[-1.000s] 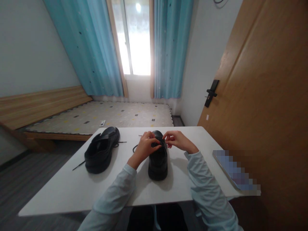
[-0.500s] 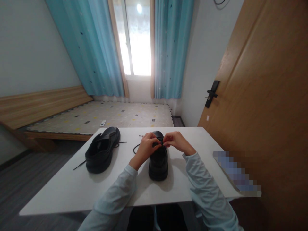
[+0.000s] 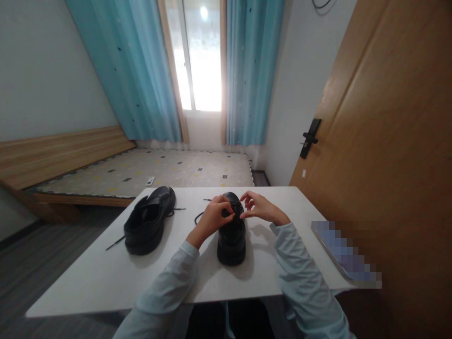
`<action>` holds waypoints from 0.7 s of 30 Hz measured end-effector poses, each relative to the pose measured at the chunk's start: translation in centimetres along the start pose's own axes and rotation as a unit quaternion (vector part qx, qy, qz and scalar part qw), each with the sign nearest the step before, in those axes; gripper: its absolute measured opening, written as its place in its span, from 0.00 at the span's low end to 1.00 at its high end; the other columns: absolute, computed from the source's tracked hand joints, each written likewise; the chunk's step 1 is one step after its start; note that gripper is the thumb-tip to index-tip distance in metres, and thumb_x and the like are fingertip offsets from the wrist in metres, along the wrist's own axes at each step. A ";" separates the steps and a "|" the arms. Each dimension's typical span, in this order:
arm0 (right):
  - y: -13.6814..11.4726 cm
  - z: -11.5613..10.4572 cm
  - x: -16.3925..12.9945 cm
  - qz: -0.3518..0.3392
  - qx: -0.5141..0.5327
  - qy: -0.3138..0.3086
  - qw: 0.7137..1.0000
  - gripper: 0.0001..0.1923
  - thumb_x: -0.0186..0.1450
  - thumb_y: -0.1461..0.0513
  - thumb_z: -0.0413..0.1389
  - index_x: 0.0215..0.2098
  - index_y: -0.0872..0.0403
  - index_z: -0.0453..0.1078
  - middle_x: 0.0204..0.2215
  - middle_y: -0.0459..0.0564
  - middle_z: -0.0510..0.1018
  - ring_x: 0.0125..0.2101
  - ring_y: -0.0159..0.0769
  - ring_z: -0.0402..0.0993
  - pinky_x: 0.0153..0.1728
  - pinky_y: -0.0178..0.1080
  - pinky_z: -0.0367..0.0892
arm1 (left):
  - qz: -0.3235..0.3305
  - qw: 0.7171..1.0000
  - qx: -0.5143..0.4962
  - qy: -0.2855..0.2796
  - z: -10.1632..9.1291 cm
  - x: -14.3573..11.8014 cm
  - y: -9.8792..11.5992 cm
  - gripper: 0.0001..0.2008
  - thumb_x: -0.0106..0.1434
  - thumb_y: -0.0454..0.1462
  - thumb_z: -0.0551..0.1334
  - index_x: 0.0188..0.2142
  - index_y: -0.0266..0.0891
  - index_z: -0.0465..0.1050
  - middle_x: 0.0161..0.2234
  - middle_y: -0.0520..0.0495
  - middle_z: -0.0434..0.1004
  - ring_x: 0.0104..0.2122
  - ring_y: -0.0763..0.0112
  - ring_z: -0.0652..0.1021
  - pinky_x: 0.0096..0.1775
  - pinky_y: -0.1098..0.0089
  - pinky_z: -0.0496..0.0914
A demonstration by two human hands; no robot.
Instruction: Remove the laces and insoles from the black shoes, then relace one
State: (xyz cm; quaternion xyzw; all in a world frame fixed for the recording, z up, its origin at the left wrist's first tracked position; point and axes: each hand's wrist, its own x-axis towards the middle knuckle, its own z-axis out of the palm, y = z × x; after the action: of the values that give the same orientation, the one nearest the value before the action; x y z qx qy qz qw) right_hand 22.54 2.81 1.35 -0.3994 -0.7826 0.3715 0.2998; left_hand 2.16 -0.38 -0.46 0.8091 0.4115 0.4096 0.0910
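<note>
A black lace-up shoe (image 3: 231, 245) stands on the white table in front of me, heel towards me and toe towards the window. My left hand (image 3: 218, 213) reaches over its left side, thumb and fingers pinched together on the shoelace at the lacing. Part of a black shoelace (image 3: 198, 217) curves out on the table left of that hand. On the shoe's right side, my right hand (image 3: 257, 207) has thumb and fingers apart, close to the lacing, with nothing visible between them. A second black shoe (image 3: 144, 230) rests to the left, its lace ends sticking out.
The white table (image 3: 106, 287) ends in front of my body. A blurred flat item (image 3: 344, 254) lies at its right edge, near the wooden door (image 3: 395, 141). Beyond the table is a bed (image 3: 176, 165) with a small white remote-like object (image 3: 150, 181) on it.
My right hand's fingers have spread apart and drawn slightly right from the lacing. My left hand stays pinched at the shoe, almost in the same place. Both shoes remain where they were.
</note>
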 end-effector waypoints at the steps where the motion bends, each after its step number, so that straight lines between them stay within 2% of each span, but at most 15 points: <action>1: 0.1 0.1 0.0 0.014 0.012 -0.016 1.000 0.30 0.43 0.55 0.70 0.38 0.54 0.62 0.26 0.40 0.67 0.23 0.28 0.67 0.21 0.32 0.65 | -0.001 1.000 -0.006 -0.002 -0.1 0.0 0.1 0.04 0.50 0.30 0.66 0.24 0.39 0.73 0.34 0.48 0.71 0.38 0.67 0.73 0.43 0.65 0.69; 4: 0.1 0.8 -0.1 0.045 0.039 -0.049 0.997 0.31 0.44 0.53 0.69 0.39 0.53 0.58 0.25 0.38 0.66 0.21 0.27 0.67 0.17 0.31 0.64 | -0.004 1.000 -0.023 -0.008 -0.6 0.0 0.3 0.04 0.51 0.31 0.66 0.23 0.38 0.73 0.33 0.48 0.72 0.37 0.68 0.74 0.42 0.66 0.69; 9: 0.1 1.4 -0.1 0.052 0.062 -0.069 0.994 0.30 0.47 0.54 0.68 0.36 0.52 0.54 0.21 0.35 0.65 0.17 0.27 0.68 0.15 0.30 0.63 | -0.007 0.998 -0.050 -0.022 -1.7 0.1 0.4 0.03 0.50 0.30 0.66 0.23 0.38 0.75 0.34 0.48 0.72 0.37 0.69 0.74 0.42 0.68 0.69; 21: -0.4 1.0 -0.3 0.100 0.086 -0.067 0.989 0.28 0.47 0.56 0.69 0.32 0.52 0.53 0.22 0.37 0.67 0.18 0.28 0.71 0.15 0.32 0.68 | -0.005 0.989 -0.104 -0.104 -4.1 0.2 -0.1 0.05 0.51 0.31 0.66 0.21 0.37 0.71 0.35 0.48 0.74 0.36 0.71 0.75 0.42 0.68 0.69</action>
State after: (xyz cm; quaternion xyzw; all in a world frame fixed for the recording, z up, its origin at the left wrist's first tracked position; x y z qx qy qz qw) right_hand 21.76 2.04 1.12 -0.4230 -0.7221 0.4914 0.2412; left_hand -0.87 -0.98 2.30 0.8313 0.3590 0.3635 0.2189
